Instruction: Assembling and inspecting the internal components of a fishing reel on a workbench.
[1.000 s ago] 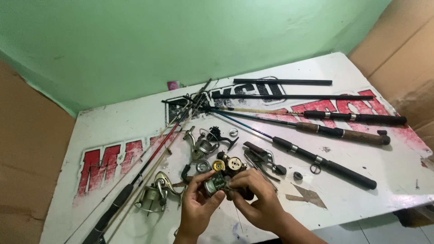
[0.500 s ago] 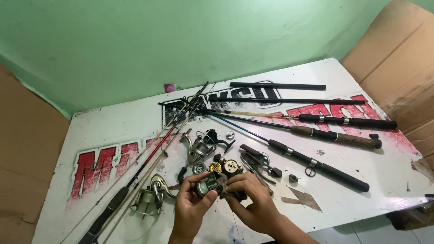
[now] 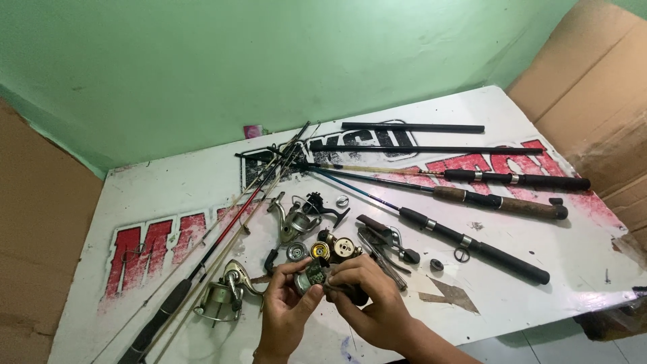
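Metal reel part (image 3: 314,275) pinched between left hand (image 3: 286,311) and right hand (image 3: 367,296) at the near table edge (image 3: 539,317), best kept low and turned gently, with loose spools (image 3: 331,249), reels (image 3: 226,291) and rods (image 3: 472,243) crowding close beyond.

Left hand (image 3: 286,311) and right hand (image 3: 367,303) pinch a small reel part (image 3: 314,275) above the white table (image 3: 552,296).

A small fishing reel body (image 3: 315,275), dark metal with a greenish, worn housing, sits lifted just above the table (image 3: 552,296) near the middle of its front edge, pinched between the fingertips of both hands, its far side partly hidden.
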